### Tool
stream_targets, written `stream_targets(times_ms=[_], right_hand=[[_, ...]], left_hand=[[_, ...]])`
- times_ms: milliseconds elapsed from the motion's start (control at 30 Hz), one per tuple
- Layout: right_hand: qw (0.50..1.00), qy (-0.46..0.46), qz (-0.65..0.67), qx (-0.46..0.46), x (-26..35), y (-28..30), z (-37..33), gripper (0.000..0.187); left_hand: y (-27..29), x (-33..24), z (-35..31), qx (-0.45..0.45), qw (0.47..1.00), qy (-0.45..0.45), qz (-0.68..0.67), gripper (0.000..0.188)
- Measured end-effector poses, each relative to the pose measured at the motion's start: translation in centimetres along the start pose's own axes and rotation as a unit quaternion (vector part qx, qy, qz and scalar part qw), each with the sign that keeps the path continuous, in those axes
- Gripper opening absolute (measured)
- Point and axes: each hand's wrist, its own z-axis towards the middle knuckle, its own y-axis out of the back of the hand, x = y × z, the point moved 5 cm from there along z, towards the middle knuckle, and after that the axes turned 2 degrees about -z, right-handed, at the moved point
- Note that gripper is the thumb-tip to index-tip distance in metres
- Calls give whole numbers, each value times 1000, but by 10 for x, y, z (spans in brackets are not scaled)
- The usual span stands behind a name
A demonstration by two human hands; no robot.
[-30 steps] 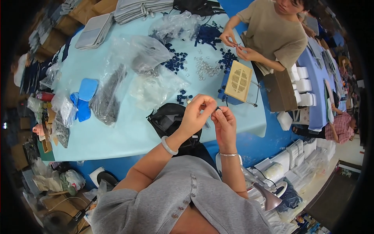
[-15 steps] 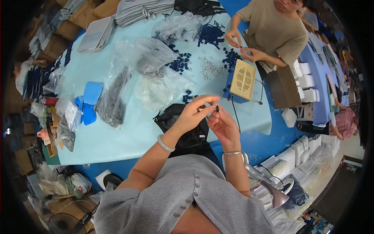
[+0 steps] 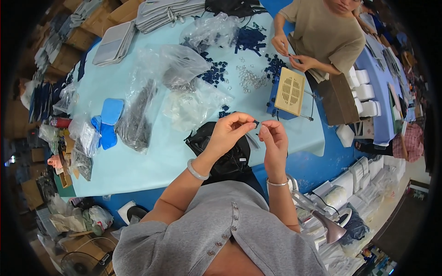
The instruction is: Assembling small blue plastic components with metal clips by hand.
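Note:
My left hand (image 3: 229,133) pinches a small black piece (image 3: 256,123) between thumb and fingertips, above the near side of the table. Just to its right, my right hand (image 3: 275,141) is closed in a pinch, its fingertips a small gap away from the piece. Whatever those right fingers hold is too small to make out. Below both hands a black bag (image 3: 221,158) lies at the table's near edge, partly hidden by my left hand and wrist.
On the light blue table (image 3: 138,172) lie clear plastic bags (image 3: 184,64), dark blue fabric pieces (image 3: 214,73) and small clear rings (image 3: 251,79). A blue and beige box-shaped device (image 3: 290,94) stands at the right. Across from me a co-worker (image 3: 322,37) handles something small.
My hands have parted slightly, the right fingers coming away from the black piece toward the right. The left hand still pinches it.

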Motion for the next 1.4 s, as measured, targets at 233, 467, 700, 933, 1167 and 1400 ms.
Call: stream_targets(times_ms=[233, 467, 700, 933, 1167, 1400], right_hand=[[991, 69, -116, -13, -1, 0, 3, 10], [987, 39, -154, -14, -28, 6, -13, 9], [970, 30, -243, -3, -42, 15, -27, 10], [966, -79, -245, -9, -80, 39, -7, 8], [804, 97, -587, -16, -127, 58, 52, 19], [773, 129, -621, 25, -143, 57, 63, 25]], left_hand=[[-1, 1, -2, -2, 996, -24, 85, 10], [6, 22, -22, -18, 982, 6, 189, 12], [8, 41, -36, 22, 971, 72, 225, 12], [38, 51, -13, 3, 959, 82, 272, 14], [84, 85, 54, 6, 894, -20, 447, 8], [99, 114, 61, 40, 800, 20, 599, 9]])
